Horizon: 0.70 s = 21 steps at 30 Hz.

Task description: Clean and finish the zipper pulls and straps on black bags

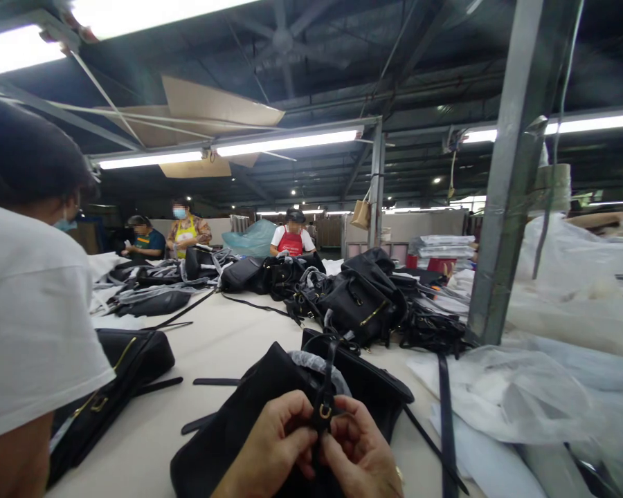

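Observation:
A black bag (239,415) lies on the pale table in front of me, its flap (378,377) folded back on the far side. At its middle, a narrow black strap with a gold buckle (324,411) stands up between my hands. My left hand (283,443) pinches the strap from the left, just below the buckle. From the right, my right hand (356,443) grips the same strap with thumb and curled fingers. Behind the buckle shows a handle in clear plastic wrap (319,361). The strap's lower end is hidden by my fingers.
A co-worker in a white shirt (31,311) is close on my left, beside another black bag (135,360). Black bags (363,297) are heaped across the table (228,332). A metal post (503,180) and plastic sheets (540,387) are on the right. Several people work farther back.

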Tool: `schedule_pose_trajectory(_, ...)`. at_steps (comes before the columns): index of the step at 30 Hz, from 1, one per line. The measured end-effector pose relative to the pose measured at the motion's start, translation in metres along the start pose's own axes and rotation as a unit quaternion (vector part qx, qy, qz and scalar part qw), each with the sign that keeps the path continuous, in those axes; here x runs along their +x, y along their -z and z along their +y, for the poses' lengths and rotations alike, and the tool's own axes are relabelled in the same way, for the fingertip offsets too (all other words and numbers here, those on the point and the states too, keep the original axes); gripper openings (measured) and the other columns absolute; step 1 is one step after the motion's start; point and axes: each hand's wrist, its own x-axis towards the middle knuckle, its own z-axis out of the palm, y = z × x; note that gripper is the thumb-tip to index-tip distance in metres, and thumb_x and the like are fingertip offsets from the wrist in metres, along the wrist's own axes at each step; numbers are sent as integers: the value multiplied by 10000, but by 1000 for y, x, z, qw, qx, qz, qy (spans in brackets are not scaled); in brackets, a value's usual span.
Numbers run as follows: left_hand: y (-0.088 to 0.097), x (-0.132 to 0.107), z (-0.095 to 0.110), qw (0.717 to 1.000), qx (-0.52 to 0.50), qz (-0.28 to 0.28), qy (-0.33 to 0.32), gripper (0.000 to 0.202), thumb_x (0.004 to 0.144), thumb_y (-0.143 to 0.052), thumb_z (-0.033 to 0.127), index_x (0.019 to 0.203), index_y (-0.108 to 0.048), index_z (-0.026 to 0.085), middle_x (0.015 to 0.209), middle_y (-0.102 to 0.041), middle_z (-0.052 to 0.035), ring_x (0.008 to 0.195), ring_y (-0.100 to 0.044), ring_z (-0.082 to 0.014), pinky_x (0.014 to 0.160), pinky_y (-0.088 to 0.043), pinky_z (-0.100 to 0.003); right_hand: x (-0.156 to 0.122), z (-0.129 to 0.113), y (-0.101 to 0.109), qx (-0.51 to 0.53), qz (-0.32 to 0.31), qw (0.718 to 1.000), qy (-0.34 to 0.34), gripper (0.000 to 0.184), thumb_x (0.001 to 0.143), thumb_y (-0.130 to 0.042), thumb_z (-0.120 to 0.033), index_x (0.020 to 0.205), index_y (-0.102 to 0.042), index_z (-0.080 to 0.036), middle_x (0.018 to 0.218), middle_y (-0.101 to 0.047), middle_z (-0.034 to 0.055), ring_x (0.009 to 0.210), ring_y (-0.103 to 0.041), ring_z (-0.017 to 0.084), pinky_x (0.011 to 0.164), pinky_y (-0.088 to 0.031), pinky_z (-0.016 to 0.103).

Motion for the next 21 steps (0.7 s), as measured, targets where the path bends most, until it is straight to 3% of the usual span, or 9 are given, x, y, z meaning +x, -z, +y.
schedule_pose_trajectory(5,-18,4,-10,989,114,86,-41,49,782,-511,187,737,-530,188,639,-520,22,479,-470,-110,387,-372,-194,-1,-1,-3,-2,36,999,6,447,644,-807,-449,962,-614,-201,630,-650,-24,588,-629,149,573,-509,237)
schedule_pose_trajectory(10,-26,7,-26,981,109,154,-38,69,809,-488,182,751,-517,206,600,-527,37,419,-449,-106,403,-354,-213,-5,3,-2,-28,37,998,32,453,678,-774,-502,1005,-643,-217,630,-647,-23,573,-625,153,548,-514,228)
schedule_pose_trajectory(15,-28,8,-29,968,134,205,-61,141,776,-510,156,662,-459,222,581,-503,37,516,-482,-129,492,-371,-225,-8,9,6,-118,33,991,57,463,696,-771,-483,1073,-692,-227,632,-675,4,572,-642,181,555,-531,248)
schedule_pose_trajectory(18,-26,8,-22,964,160,199,-71,152,769,-515,154,648,-451,220,606,-510,24,563,-486,-140,522,-374,-234,-7,5,15,-91,10,995,39,510,702,-774,-480,1137,-688,-227,671,-699,20,583,-647,186,574,-540,263)
schedule_pose_trajectory(21,-24,7,-17,976,142,155,-51,124,818,-474,186,698,-461,219,631,-518,23,562,-494,-141,517,-380,-235,-3,-2,25,-37,-55,998,-17,507,734,-756,-491,1158,-685,-223,734,-726,38,651,-669,193,635,-551,279)
